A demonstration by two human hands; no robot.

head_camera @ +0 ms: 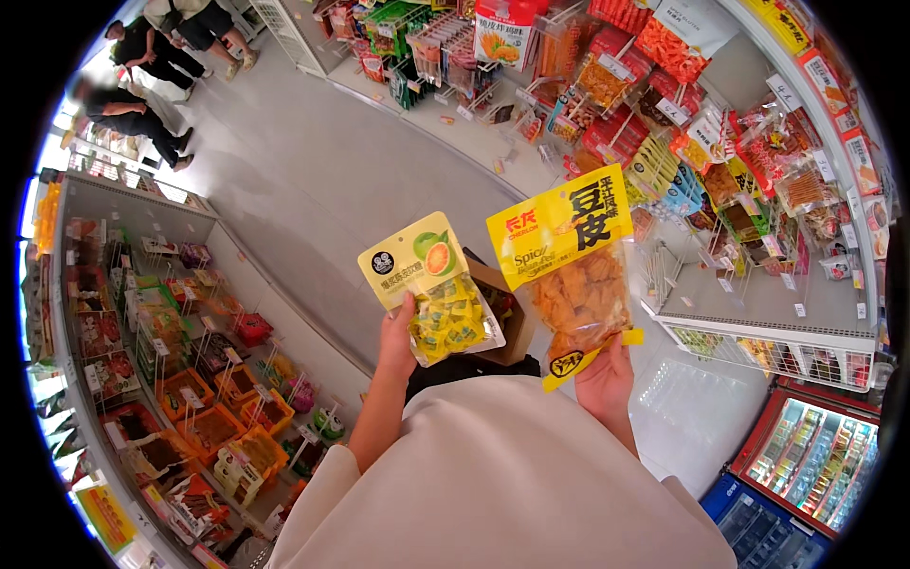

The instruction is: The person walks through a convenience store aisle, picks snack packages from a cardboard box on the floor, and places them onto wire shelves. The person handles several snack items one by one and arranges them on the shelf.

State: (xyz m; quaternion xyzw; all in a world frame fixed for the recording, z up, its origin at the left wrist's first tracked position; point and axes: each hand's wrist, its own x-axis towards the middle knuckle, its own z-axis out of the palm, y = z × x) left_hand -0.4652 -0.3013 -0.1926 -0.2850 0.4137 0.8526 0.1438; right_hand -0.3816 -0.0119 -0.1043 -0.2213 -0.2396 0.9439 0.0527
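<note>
My left hand (398, 340) grips the left edge of a pale yellow candy pouch (434, 291), with its thumb on the front. Citrus fruit is pictured on the pouch, and small yellow wrapped pieces show through its clear window. To the right, my right hand (606, 375) holds a larger yellow and clear bag of spicy bean skin snack (579, 274) by its lower edge. Orange-brown pieces show inside that bag. The two packages are apart, both fronts facing the camera. Behind them is a cardboard box (515, 334), partly hidden by both.
Store shelves with hanging snack bags (618, 135) curve along the upper right. Another shelf unit (206, 398) with packaged snacks lines the left side. A lit red display cooler (810, 455) stands at the lower right. Several people (135, 117) are in the aisle at the upper left.
</note>
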